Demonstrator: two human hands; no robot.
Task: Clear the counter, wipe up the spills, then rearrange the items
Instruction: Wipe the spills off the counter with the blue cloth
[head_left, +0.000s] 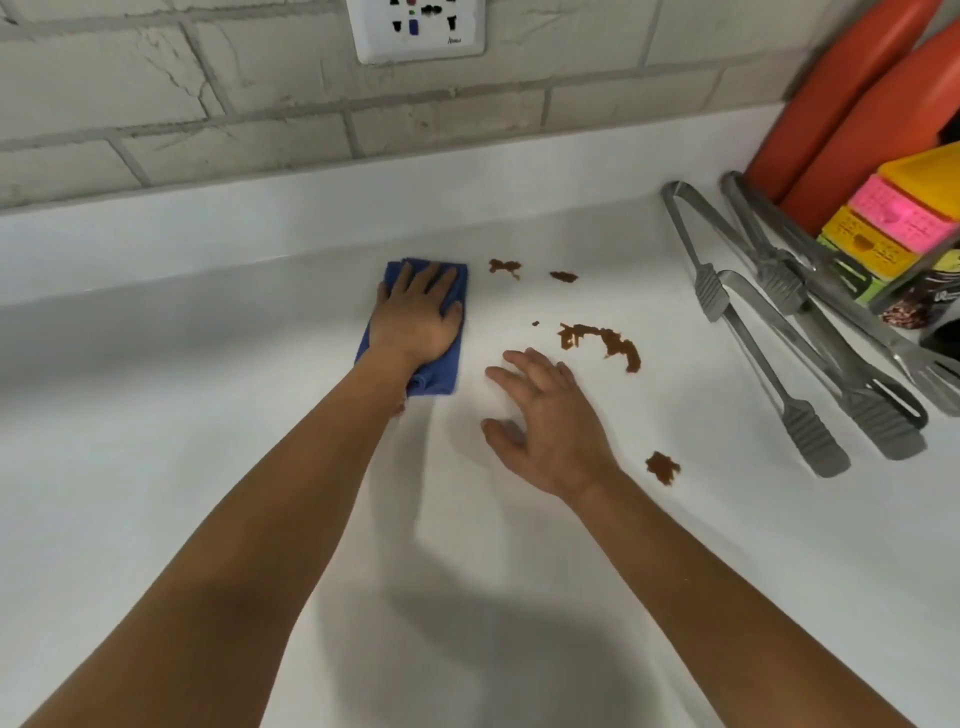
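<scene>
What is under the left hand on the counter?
The left hand presses flat on a folded blue cloth lying on the white counter. Whether any spill lies beneath the cloth cannot be seen.

Both bare forearms extend forward and converge slightly — the left hand (415, 317) lies palm-down with fingers spread and nearly straight, pressing flat, while the right hand (545, 421) rests palm-down nearer the body, fingers loosely splayed, thumb held apart, gripping nothing.
</scene>
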